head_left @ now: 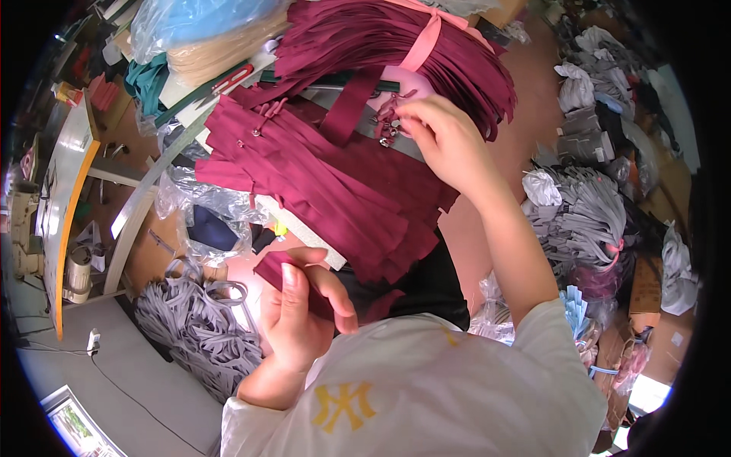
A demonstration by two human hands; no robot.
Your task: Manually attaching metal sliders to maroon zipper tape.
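Observation:
My left hand is closed on a maroon fabric strip, close to my body; the strip's end sticks out past the thumb. Farther out, my right hand has its fingertips pinched together at a small heap of metal pieces with maroon tabs, which look like zipper sliders. What the pinch holds, if anything, is too small to make out. Between the hands, a layered stack of maroon strips lies across my lap and a board. A few similar metal pieces rest on its left part.
Behind the heap lies a big maroon bundle tied with a pink band. A red-handled cutter and a long metal ruler are at the left. Grey strip bundles sit at lower left and right, near plastic bags.

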